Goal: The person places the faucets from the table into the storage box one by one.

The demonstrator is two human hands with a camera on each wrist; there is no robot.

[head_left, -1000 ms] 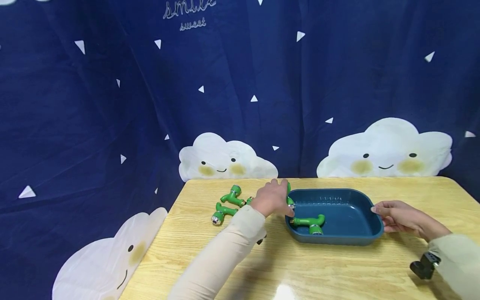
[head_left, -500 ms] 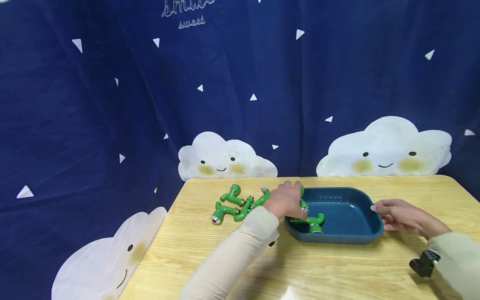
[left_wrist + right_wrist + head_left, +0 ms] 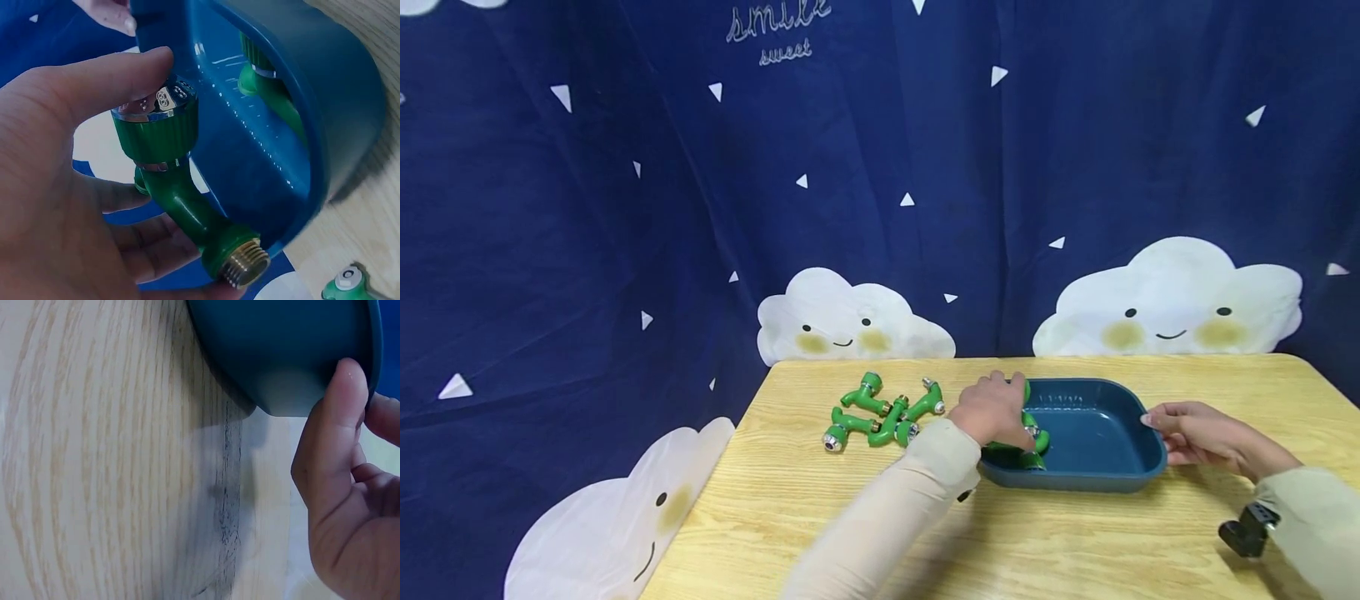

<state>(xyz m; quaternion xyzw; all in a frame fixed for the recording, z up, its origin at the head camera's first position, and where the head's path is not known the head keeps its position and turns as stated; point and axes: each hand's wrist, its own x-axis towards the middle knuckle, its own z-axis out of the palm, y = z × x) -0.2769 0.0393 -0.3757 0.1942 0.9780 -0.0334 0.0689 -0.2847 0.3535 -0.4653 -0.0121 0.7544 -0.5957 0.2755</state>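
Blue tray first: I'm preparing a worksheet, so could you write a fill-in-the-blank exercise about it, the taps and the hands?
1. The blue tray is gripped at its rim by the ____ hand.
2. The left hand holds a tap whose body is coloured ____.
3. In the head view, ____ other taps lie on the wooden table.

Missing words: right; green; four.
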